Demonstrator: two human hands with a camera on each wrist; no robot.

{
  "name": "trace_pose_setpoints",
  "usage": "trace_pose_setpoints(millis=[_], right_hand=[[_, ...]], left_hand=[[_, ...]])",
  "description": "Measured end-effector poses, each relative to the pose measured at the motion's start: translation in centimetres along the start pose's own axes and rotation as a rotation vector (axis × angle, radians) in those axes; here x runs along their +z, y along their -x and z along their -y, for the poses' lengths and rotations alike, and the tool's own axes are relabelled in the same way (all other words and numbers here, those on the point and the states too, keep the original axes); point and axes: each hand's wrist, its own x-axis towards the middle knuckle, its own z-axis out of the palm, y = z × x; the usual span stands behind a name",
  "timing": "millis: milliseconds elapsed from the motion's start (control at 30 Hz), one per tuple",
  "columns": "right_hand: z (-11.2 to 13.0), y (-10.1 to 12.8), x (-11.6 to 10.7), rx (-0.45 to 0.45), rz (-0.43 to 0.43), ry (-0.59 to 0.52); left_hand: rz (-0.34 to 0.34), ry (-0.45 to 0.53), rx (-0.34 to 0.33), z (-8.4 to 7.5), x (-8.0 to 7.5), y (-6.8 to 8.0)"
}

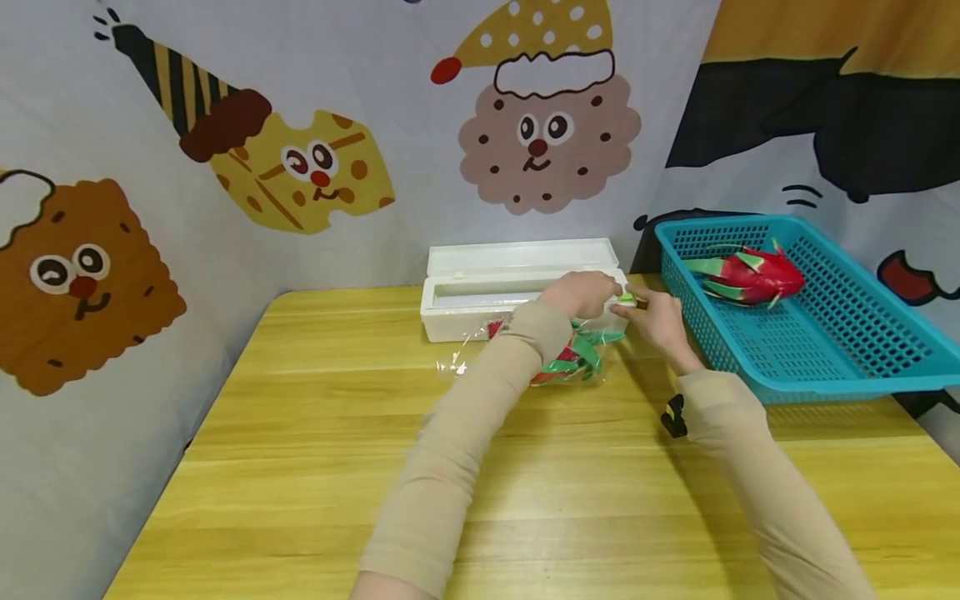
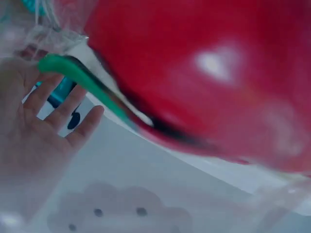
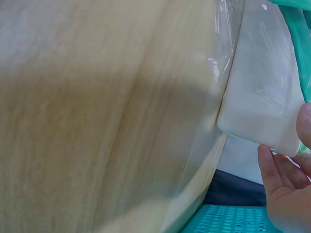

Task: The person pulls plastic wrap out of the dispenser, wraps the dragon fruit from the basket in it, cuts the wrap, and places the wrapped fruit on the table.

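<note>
A long white cling film dispenser [image 1: 453, 323] lies at the back of the table with its lid raised. Before it sits a toy dragon fruit [image 1: 585, 354], red with green leaves, under clear film [image 1: 453, 362]. My left hand [image 1: 581, 293] reaches over the dispenser's right half, near a small green piece [image 1: 626, 297]. In the left wrist view several fingers are spread and slightly bent; the thumb and index fingertip are hidden behind a leaf and film. My right hand [image 1: 660, 321] pinches the dispenser's right end between thumb and fingers, beside the green piece.
A blue plastic basket [image 1: 832, 386] stands on the right, with another toy dragon fruit [image 1: 768, 279] in it, close beside my right hand. Behind the table hangs a cartoon-printed cloth [image 1: 420, 125]. The wooden table [image 1: 300, 467] stretches out in front.
</note>
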Motion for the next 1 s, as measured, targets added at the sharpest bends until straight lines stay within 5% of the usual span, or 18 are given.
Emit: trace_pose_setpoints(millis=[233, 1000], right_hand=[[0.4, 0.0, -0.3, 0.003, 0.015, 0.005], [1.0, 0.0, -0.2, 0.046, 0.025, 0.049]], left_hand=[[0.020, -0.196, -0.003, -1.5, 0.0, -0.5], [0.044, -0.298, -0.057, -2.1, 0.8, -1.0]])
